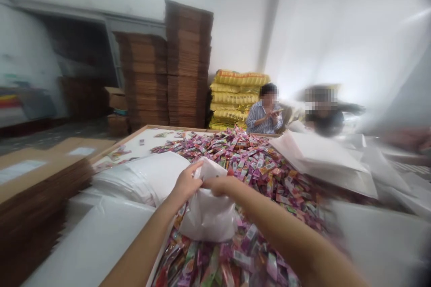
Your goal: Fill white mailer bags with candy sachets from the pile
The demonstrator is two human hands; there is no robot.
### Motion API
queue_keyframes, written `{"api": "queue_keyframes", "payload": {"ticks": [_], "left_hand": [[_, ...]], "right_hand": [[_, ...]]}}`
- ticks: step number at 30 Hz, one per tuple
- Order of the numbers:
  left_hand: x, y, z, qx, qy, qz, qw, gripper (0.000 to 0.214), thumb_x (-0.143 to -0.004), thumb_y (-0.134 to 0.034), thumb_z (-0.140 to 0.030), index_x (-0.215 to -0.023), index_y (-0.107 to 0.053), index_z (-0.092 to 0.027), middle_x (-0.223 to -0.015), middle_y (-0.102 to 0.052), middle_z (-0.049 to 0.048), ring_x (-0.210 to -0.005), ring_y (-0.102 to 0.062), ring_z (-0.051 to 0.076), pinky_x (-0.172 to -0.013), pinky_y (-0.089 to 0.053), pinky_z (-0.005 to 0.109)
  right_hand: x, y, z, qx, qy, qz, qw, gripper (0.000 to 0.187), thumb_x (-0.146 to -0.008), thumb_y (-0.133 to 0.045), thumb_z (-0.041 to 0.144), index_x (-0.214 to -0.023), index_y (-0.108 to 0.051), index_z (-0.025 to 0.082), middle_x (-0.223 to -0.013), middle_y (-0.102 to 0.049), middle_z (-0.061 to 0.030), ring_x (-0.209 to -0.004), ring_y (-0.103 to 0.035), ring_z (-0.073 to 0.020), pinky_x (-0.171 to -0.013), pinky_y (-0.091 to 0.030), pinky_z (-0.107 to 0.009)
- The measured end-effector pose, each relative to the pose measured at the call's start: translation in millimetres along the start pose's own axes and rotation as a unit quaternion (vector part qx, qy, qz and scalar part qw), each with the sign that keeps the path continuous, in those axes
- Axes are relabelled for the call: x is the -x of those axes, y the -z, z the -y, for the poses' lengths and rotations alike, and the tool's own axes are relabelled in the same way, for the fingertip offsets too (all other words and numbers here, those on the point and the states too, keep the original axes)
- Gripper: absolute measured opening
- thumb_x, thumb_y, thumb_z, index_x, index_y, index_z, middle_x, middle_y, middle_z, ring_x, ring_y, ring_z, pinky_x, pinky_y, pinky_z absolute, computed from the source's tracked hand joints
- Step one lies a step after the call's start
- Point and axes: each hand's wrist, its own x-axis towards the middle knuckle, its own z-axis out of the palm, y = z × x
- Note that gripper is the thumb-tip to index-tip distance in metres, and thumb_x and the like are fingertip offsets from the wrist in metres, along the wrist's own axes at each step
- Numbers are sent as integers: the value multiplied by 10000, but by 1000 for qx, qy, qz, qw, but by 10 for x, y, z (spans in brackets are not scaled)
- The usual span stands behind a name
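Note:
My left hand (186, 184) and my right hand (218, 184) both grip the top edge of a white plastic bag (208, 215). The bag hangs bulging over a big heap of small colourful sachets (259, 166), pink, purple, red and green, which fills a wooden-edged table (141, 130). Both forearms reach in from the bottom of the view. The bag's mouth is pinched between my fingers, and I cannot see what is inside it.
White plastic sheets (323, 154) lie at the right, white bags (141, 175) at the left. Flat cardboard stacks (30, 188) sit at the left edge. Tall cardboard stacks (188, 63) and yellow sacks (235, 96) stand behind. Two people (266, 112) sit across the table.

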Motion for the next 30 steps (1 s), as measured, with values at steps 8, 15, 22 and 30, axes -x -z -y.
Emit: {"api": "queue_keyframes", "payload": {"ticks": [8,15,22,30], "left_hand": [[48,108,-16,-8,25,2,1000,790,-564,-535,-69,-1348,-543,-163,-577,-648,-19,-460,-517,122,-446,-355,209],[85,65,-95,-22,32,1,999,799,-566,-555,-97,-1362,-531,-168,-491,-551,-58,-414,-424,87,-437,-287,193],[75,167,0,-52,15,-16,998,682,-587,-550,-145,-1257,-637,-237,-782,-712,8,-449,-421,80,-450,-313,203],[66,6,-198,-214,-22,53,975,677,-596,-568,-175,-1269,-633,-208,-1052,-721,66,-655,-589,159,-556,-403,231]], "right_hand": [[173,670,-246,-89,49,-120,988,387,-620,-683,-11,-971,-724,146,-883,-712,-15,-792,-637,-139,-731,-518,-239],[429,558,-245,-336,37,-218,916,518,-723,-645,189,-1238,-615,244,-1269,-605,-49,-995,-629,-204,-563,-552,-216],[1523,-707,-823,-140,-167,-72,973,482,-582,-784,260,-1055,-694,241,-1101,-665,-78,-1035,-605,-290,-908,-494,-451],[2086,-2148,-1138,-124,-215,-192,949,389,-564,-682,146,-919,-723,299,-1074,-650,-69,-942,-621,-292,-787,-491,-386]]}}
